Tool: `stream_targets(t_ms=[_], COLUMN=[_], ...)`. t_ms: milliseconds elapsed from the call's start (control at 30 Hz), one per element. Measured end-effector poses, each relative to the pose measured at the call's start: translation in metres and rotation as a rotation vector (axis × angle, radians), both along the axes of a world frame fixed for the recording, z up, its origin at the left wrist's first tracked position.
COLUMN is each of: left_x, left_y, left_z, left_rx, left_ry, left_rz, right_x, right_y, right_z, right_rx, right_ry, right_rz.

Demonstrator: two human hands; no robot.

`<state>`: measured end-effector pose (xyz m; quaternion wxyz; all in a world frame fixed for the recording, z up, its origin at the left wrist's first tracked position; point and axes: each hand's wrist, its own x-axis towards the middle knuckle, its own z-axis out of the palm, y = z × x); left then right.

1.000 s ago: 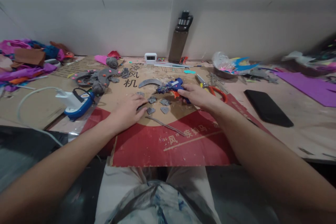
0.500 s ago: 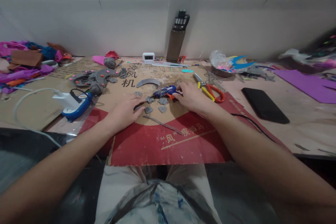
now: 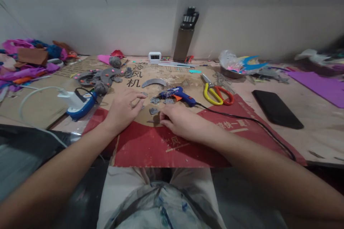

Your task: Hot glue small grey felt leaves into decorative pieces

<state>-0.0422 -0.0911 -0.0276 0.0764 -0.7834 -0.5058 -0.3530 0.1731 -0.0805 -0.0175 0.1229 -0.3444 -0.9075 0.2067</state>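
My left hand (image 3: 123, 109) lies open on the brown and red cardboard sheet (image 3: 188, 146), fingers spread, fingertips beside small grey cut pieces (image 3: 153, 111). My right hand (image 3: 180, 123) rests just right of it with fingers curled and pinched down on a thin grey strip (image 3: 150, 121); only the strip's left end shows. A blue glue gun (image 3: 177, 94) lies on its side just beyond both hands, its black cord (image 3: 249, 120) trailing right. A grey crescent piece (image 3: 154, 83) lies further back.
Yellow and red scissors (image 3: 215, 94) and a black phone (image 3: 276, 109) lie to the right. A blue device with a white plug (image 3: 80, 102) sits at the left. A brown bottle (image 3: 185, 39), a white clock (image 3: 155, 56), a bowl of scraps (image 3: 231, 69) and coloured material (image 3: 24, 61) line the back.
My right hand let go of the glue gun, which now lies on the cardboard, and came back toward me onto the grey strip. My left hand stayed and spread its fingers.
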Motion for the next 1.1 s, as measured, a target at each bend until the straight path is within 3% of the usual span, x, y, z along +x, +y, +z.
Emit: stream_targets(t_ms=[200, 333, 433, 500, 867, 1100], left_x=[0.004, 0.022, 0.037, 0.043, 0.051, 0.046], left_y=[-0.014, -0.03, -0.032, -0.03, -0.023, -0.024], left_z=[0.015, 0.028, 0.026, 0.022, 0.017, 0.022], left_rx=[-0.099, -0.451, -0.764, -0.844, -0.756, -0.719], left_ry=[-0.211, -0.566, -0.874, -0.981, -1.153, -1.144], left_rz=[0.11, 0.072, -0.047, -0.09, -0.101, -0.083], right_x=[0.005, 0.005, 0.003, 0.002, 0.001, 0.0], right_y=[0.015, 0.017, 0.014, 0.011, 0.007, 0.011], right_z=[0.002, 0.001, 0.001, 0.001, 0.002, -0.003], right_rx=[-0.358, -0.498, -0.53, -0.521, -0.535, -0.66], right_ry=[0.501, 0.802, 0.851, 0.839, 0.762, 0.99], right_rz=[-0.218, -0.243, -0.238, -0.229, -0.204, -0.214])
